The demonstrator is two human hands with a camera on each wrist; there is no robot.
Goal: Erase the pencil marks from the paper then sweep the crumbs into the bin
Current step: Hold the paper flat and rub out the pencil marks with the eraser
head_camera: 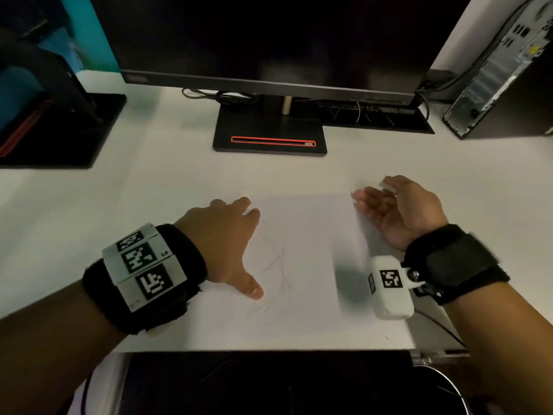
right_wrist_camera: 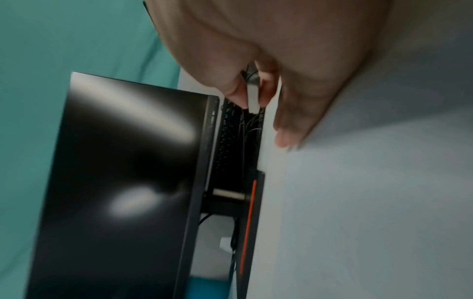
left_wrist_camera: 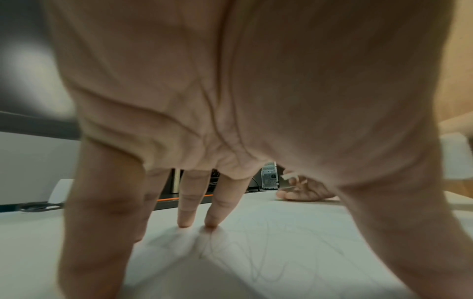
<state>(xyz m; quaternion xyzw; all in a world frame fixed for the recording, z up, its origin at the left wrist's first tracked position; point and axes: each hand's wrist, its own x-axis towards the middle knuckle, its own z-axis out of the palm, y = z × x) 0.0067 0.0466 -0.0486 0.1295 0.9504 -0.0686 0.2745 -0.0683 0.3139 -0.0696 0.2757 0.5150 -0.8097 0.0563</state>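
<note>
A white sheet of paper lies on the white desk, with faint pencil scribbles near its lower middle. My left hand lies spread, fingers straight, its fingertips pressing on the sheet's left part. My right hand sits at the sheet's upper right corner, turned on its edge, pinching a small white eraser between thumb and finger. The eraser shows as a thin pale block in the right wrist view. No bin is in view.
A dark monitor on a black stand rises behind the paper. A computer tower stands at the back right, a black stand and mat at the back left. The desk's front edge runs just below the sheet.
</note>
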